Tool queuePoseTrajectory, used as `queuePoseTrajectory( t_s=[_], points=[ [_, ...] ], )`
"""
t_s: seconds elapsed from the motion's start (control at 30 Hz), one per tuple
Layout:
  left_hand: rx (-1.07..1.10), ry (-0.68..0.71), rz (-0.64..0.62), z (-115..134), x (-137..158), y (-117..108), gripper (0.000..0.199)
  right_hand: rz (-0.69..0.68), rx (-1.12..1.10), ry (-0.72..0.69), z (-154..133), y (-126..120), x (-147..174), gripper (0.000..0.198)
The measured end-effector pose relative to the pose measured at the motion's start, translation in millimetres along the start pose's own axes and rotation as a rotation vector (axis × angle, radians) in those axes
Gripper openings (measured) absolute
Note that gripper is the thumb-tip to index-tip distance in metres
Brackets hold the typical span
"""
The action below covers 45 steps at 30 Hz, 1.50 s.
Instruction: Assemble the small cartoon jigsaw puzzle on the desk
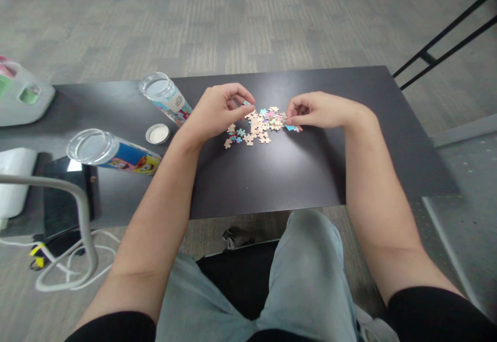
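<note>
A loose heap of jigsaw puzzle pieces [255,124] lies on the dark table, many with the plain tan side up and others showing blue, pink or purple print. At the heap's left far edge is my left hand [223,108], its thumb and forefinger closed together with a bit of a bluish puzzle piece [246,103] showing between them. Over the right edge, my right hand [316,109] pinches at a puzzle piece, mostly hidden by the fingertips. Blue pieces [291,128] lie just under that hand.
Left of my left forearm are two clear printed canisters, one upright [165,96] and one nearer [116,150], with a round white lid [158,134] between them. Farther left are a black tablet-like device [66,192], a white container [25,96] and a grey curved tube [83,212].
</note>
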<state>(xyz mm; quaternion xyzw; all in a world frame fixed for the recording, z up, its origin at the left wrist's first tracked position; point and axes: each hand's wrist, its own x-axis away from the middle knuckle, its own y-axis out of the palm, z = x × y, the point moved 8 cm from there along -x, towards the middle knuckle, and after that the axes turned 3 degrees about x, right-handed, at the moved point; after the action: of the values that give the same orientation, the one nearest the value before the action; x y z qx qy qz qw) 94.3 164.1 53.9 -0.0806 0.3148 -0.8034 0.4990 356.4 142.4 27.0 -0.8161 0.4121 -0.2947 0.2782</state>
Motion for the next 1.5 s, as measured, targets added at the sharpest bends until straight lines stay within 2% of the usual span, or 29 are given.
queuePoseTrajectory(
  t_s=[0.13,0.43,0.53,0.7,0.87,1.07,1.27,1.37,1.5],
  points=[
    [0.019,0.002,-0.036,0.4,0.1,3.8,0.020,0.079,-0.091,-0.038,-9.2,-3.5,-0.8,0.042],
    [0.058,-0.018,-0.053,-1.4,2.5,8.5,0.022,0.157,-0.272,-0.068,-11.4,-1.1,-7.5,0.054],
    [0.012,-0.001,-0.040,1.2,2.3,6.8,0.022,0.214,-0.209,-0.051,-14.5,-5.5,-5.8,0.053],
    [-0.135,0.062,-0.075,3.6,0.5,10.2,0.023,0.224,-0.016,0.014,-18.5,-11.0,0.6,0.036],
    [-0.223,0.066,-0.179,-5.4,0.5,24.2,0.038,0.286,0.110,0.038,-7.6,-24.0,6.0,0.046],
    [-0.174,0.034,-0.179,-9.0,-0.1,27.4,0.032,0.140,0.129,0.096,13.6,-17.1,2.7,0.059],
    [-0.125,0.019,-0.124,-5.5,-0.3,21.9,0.016,0.104,0.107,0.050,1.0,-1.3,-8.1,0.042],
    [-0.114,0.021,-0.066,-3.0,0.1,14.3,0.014,0.120,0.078,0.038,1.3,-6.6,-3.4,0.052],
    [-0.105,0.003,-0.034,-3.8,0.6,4.6,0.019,0.175,0.140,0.076,17.3,-24.3,9.3,0.073]
  ],
)
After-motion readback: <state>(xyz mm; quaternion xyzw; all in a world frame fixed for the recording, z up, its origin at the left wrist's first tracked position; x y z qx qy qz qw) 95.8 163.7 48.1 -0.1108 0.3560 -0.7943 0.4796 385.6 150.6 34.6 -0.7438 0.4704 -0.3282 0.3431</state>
